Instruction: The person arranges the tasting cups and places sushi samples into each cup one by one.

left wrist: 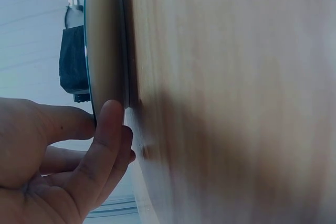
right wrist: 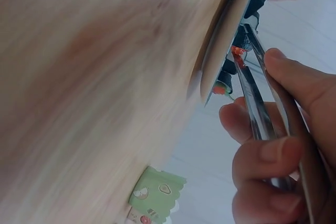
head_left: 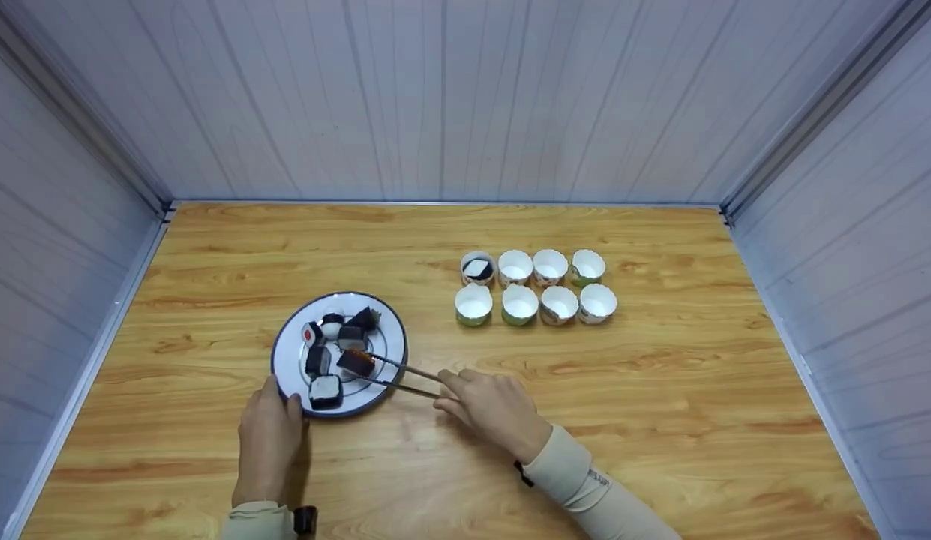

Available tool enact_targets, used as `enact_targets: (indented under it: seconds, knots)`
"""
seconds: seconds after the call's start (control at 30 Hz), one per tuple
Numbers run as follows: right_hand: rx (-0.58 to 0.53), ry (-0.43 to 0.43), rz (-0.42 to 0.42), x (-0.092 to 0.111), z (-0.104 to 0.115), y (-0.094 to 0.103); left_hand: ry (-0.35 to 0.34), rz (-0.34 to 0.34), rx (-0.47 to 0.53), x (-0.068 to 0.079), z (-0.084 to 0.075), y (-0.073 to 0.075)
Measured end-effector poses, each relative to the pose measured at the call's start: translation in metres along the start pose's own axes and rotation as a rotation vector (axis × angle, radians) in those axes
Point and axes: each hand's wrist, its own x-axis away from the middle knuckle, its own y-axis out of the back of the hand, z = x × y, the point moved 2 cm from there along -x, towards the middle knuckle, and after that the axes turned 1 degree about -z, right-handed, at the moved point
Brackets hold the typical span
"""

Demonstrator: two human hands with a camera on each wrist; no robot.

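Note:
My left hand (head_left: pixel 268 442) pinches the near left rim of a white plate with a blue edge (head_left: pixel 289 334), thumb above and fingers beneath, as the left wrist view shows. Several dark, seaweed-wrapped sushi pieces lie on it, among them one with a white top (head_left: pixel 325 391) and a small roll with a red centre (head_left: pixel 309 334). My right hand (head_left: pixel 495 412) grips metal tongs (right wrist: pixel 255 100) with serrated tips. The tong tips reach over the plate, one on either side of a dark sushi piece with an orange-red end (head_left: pixel 356 363); I cannot tell whether they squeeze it.
To the right, behind my right hand, small paper cups stand in two rows. The back left cup (head_left: pixel 478 279) holds a black and white sushi piece; a green-sided cup (head_left: pixel 473 306) stands before it. Pale panel walls (head_left: pixel 442 97) enclose the wooden table (head_left: pixel 698 375) on three sides.

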Motion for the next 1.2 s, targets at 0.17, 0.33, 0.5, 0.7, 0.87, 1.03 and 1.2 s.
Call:
enact_targets:
  seconds: [0.17, 0.33, 0.5, 0.7, 0.87, 1.03, 1.2]
  knots:
    - [-0.041, -0.033, -0.002, 0.002, -0.008, 0.005, 0.011, 0.004, -0.001, 0.000, -0.001, -0.001]
    - [-0.086, -0.077, 0.022, 0.005, -0.019, 0.012, 0.020, 0.011, -0.005, -0.001, -0.001, -0.001]
    - [-0.120, -0.085, 0.014, 0.009, -0.028, 0.018, 0.022, 0.017, -0.001, -0.001, -0.001, -0.001]
    - [-0.132, -0.098, -0.061, 0.014, -0.045, 0.025, 0.007, 0.010, 0.011, 0.000, 0.000, 0.000]
    - [-0.133, -0.159, -0.095, 0.018, -0.065, 0.035, -0.042, -0.003, 0.008, 0.002, 0.002, 0.001]
    - [-0.109, -0.241, -0.104, 0.020, -0.088, 0.049, -0.022, 0.011, 0.006, 0.001, 0.002, 0.001]
    - [-0.039, -0.306, -0.114, 0.025, -0.111, 0.059, 0.006, 0.018, 0.004, -0.001, 0.002, -0.001]
